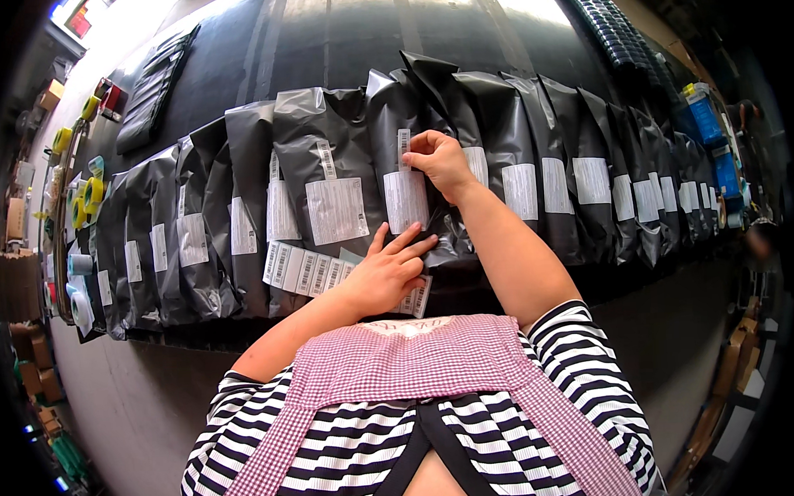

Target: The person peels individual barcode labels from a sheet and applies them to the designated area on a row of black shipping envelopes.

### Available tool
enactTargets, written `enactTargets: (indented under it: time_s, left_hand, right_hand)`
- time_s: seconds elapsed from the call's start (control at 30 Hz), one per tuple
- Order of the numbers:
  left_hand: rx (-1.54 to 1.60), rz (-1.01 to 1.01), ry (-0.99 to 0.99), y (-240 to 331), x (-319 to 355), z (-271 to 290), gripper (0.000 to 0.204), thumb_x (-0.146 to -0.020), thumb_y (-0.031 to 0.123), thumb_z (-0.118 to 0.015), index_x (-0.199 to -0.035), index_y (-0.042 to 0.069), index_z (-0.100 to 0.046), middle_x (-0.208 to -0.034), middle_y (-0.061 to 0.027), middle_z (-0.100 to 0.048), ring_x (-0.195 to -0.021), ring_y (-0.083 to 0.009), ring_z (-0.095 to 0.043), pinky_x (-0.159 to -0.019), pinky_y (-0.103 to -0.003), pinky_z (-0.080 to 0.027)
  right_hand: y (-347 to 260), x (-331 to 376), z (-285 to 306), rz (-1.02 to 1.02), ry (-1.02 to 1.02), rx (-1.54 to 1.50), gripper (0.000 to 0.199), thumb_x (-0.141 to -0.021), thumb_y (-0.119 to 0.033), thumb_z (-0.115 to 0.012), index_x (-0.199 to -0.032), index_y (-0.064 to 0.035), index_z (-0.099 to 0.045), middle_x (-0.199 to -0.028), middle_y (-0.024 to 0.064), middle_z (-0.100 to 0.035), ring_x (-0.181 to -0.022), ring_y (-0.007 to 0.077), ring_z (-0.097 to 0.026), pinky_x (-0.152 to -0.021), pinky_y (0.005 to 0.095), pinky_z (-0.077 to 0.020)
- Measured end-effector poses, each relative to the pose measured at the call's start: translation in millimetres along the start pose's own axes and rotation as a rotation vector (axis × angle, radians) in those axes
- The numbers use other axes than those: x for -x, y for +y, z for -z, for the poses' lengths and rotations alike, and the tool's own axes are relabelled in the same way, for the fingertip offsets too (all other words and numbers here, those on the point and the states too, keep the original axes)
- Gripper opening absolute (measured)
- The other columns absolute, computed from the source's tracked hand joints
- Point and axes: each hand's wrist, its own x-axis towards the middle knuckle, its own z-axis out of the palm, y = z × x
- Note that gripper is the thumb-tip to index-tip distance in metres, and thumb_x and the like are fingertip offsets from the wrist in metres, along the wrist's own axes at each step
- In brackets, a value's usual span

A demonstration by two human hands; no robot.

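Observation:
A long row of overlapping grey plastic mailer bags (324,154) lies across a black table (337,31), each with a white label. My right hand (438,159) presses a narrow barcode sticker (403,147) onto the upper part of a middle bag (392,108), just above its larger white label (404,201). My left hand (385,270) lies flat, fingers spread, on the lower edge of that bag and on a fanned strip of white barcode stickers (306,269) spread along the near edge of the bags.
Rolls of yellow and white tape (85,202) sit at the table's left end. A dark flat pack (151,90) lies at the far left. Blue items (707,123) stand at the right end. Cardboard boxes (14,288) are on the floor at left.

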Motion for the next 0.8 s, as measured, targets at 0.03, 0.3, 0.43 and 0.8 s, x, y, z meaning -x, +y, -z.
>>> enactTargets:
  time_s: [0.03,0.3,0.43,0.8]
  left_hand:
    - [0.004,0.008,-0.008,0,0,0,0.021,-0.092,0.021,-0.068,-0.085,0.004,-0.057,-0.157,-0.0101,-0.044,-0.154,-0.0343,-0.021,-0.12,-0.067,-0.012]
    - [0.022,0.011,-0.028,1,-2,2,0.021,-0.092,0.02,-0.068,-0.085,0.004,-0.057,-0.158,-0.0098,-0.044,-0.155,-0.0339,-0.02,-0.12,-0.067,-0.011]
    - [0.021,0.017,-0.018,1,-1,2,0.019,-0.092,0.019,-0.068,-0.088,0.004,-0.057,-0.158,-0.0106,-0.043,-0.155,-0.0347,-0.02,-0.12,-0.067,-0.012]
    - [0.06,0.012,-0.024,-1,-1,0,0.022,-0.09,0.016,-0.07,-0.088,0.003,-0.052,-0.159,-0.0106,-0.042,-0.155,-0.0357,-0.02,-0.119,-0.068,-0.015]
  right_hand:
    - [0,0,0,0.001,0.0,0.003,0.019,-0.082,-0.003,-0.079,-0.098,-0.0016,-0.069,-0.093,0.0039,-0.071,-0.084,0.0121,-0.066,-0.078,0.0263,-0.0533]
    - [4,6,-2,0.111,0.02,0.098,0.018,-0.084,0.0,-0.077,-0.099,-0.0022,-0.067,-0.092,0.002,-0.071,-0.084,0.0099,-0.066,-0.078,0.0251,-0.0529]
    - [2,13,-7,0.206,0.009,0.23,0.02,-0.083,-0.001,-0.078,-0.099,-0.0044,-0.067,-0.088,0.0016,-0.07,-0.081,0.01,-0.065,-0.077,0.025,-0.0529]
    - [-11,-23,-21,0.299,0.392,0.684,0.067,-0.072,-0.022,-0.089,-0.128,-0.0124,-0.052,-0.115,0.0147,-0.061,-0.101,0.0354,-0.064,-0.09,0.0437,-0.0522]
